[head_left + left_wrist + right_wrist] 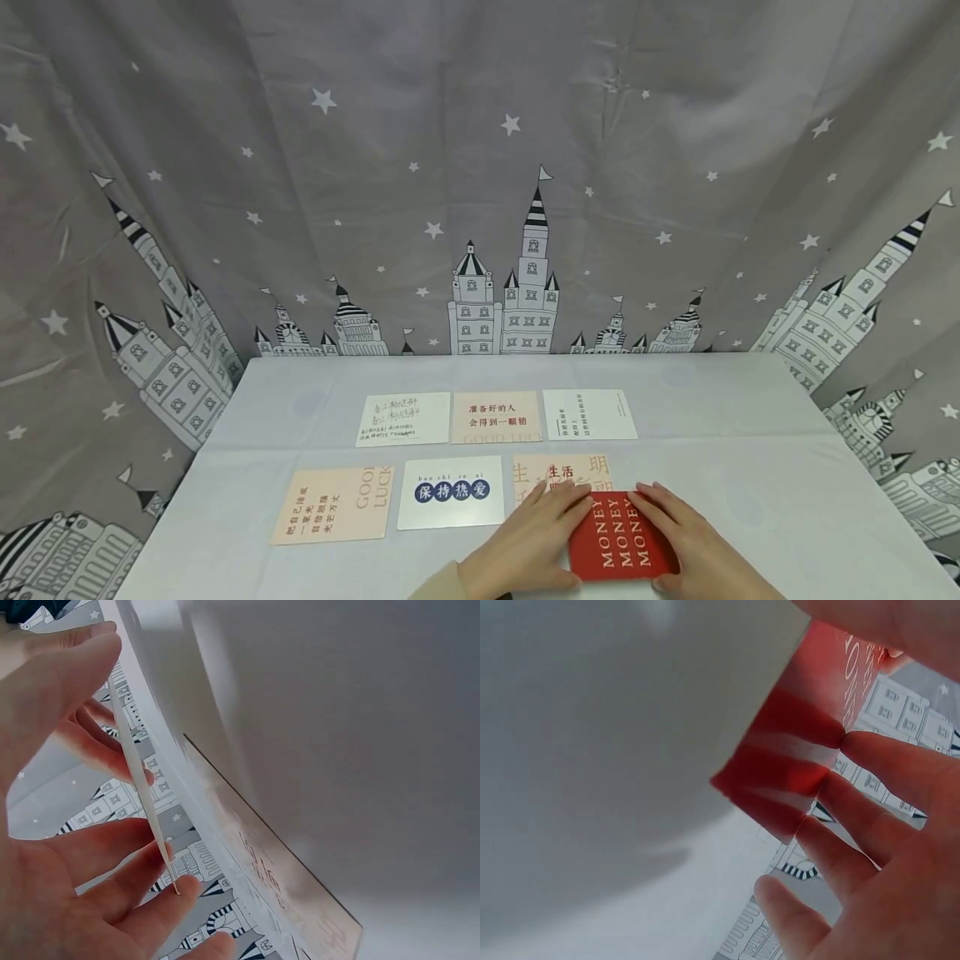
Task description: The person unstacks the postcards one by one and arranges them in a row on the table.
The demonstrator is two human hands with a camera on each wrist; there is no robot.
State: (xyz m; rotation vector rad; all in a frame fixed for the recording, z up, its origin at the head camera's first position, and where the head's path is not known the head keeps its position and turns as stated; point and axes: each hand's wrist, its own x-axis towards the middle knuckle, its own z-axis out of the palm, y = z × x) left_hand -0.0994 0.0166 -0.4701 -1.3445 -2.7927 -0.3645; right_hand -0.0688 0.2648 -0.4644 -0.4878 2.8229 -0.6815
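A red card printed with MONEY three times is held between my two hands, over the table's near right part. My left hand holds its left side, thumb at the near edge and fingertips at the far edge. On the opposite side, my right hand grips it likewise. In the left wrist view the card shows as a thin pale edge. The right wrist view shows its red face, raised above the surface. A peach card lies beyond, partly hidden by my left hand and the red card.
On the white table, a back row has a handwritten white card, a peach card and a white card. Nearer lie a peach card and a white card with blue circles. A grey castle-print curtain hangs behind.
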